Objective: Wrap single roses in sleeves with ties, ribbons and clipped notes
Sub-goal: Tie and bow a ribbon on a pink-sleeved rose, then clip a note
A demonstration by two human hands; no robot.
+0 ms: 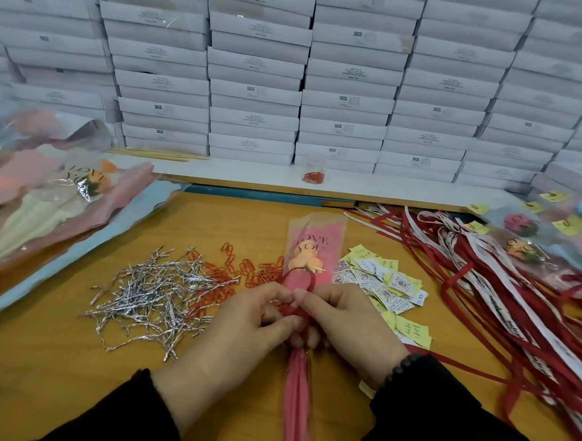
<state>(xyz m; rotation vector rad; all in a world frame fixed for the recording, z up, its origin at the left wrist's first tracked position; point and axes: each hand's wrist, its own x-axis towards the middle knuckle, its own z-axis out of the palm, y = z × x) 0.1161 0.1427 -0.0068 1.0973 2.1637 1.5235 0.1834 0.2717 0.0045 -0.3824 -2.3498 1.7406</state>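
Twist ties (153,297) left of sleeved rose (310,251), notes (383,281) & ribbons (500,273) right.

Sleeved rose (306,254) at frame centre on the table (43,359), both hands at its neck: left hand (241,328), right hand (345,319). Pile of wire ties (149,301) left of it; paper clips (234,271) between ties and sleeve. Notes (383,281) just right. Ribbons (480,272) farther right. Stacked sleeves (50,203) at left edge. Finished roses (532,234) upper right. Boxes (322,78) behind; cup of clips (314,169) before them.
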